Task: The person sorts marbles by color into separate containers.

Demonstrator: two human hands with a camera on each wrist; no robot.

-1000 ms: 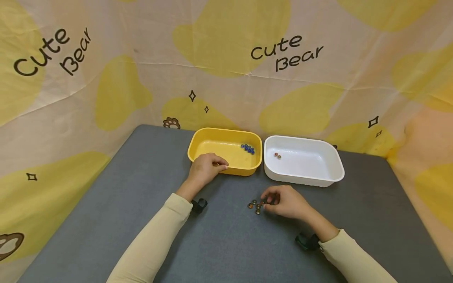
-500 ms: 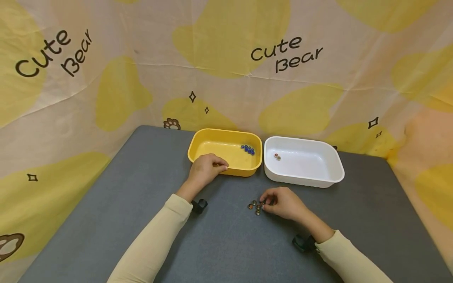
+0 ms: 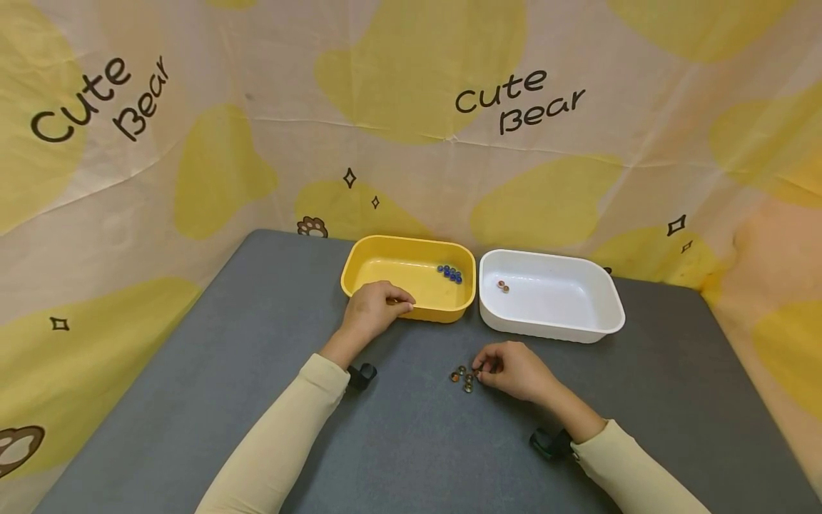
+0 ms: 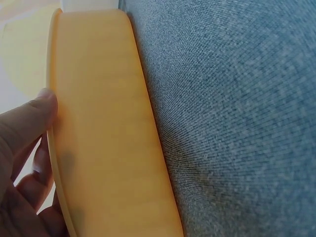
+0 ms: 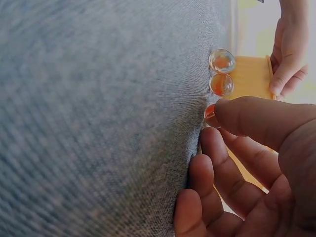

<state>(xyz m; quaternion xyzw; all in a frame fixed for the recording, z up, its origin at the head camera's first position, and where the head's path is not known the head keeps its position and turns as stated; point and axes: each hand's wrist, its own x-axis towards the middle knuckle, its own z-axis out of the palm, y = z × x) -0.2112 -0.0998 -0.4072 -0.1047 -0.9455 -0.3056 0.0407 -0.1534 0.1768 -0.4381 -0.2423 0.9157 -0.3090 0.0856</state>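
Note:
At the near rim of a yellow plastic tub (image 3: 443, 314), my left hand (image 3: 372, 310) grips the edge. In the left wrist view its thumb (image 4: 42, 109) lies on the outer side, with fingers behind the rim. Over the grey table, my right hand (image 3: 516, 370) pinches an orange-tinted glass marble (image 5: 211, 116) between thumb and fingertip, low against the cloth. Several clear marbles with orange or dark swirls (image 3: 468, 379) lie just left of it. Blue marbles (image 3: 449, 274) sit clustered in the tub's right end.
A white plastic tub (image 3: 546, 331) stands just right of the yellow one, with two reddish marbles (image 3: 503, 286) at its left end. Both stand near the back of the grey table (image 3: 411, 442), before a patterned yellow cloth (image 3: 398, 93). A dark strap sits on each wrist.
My right hand has shifted slightly left and its fingertips have drawn closer round the marble. The left hand stays on the tub's rim.

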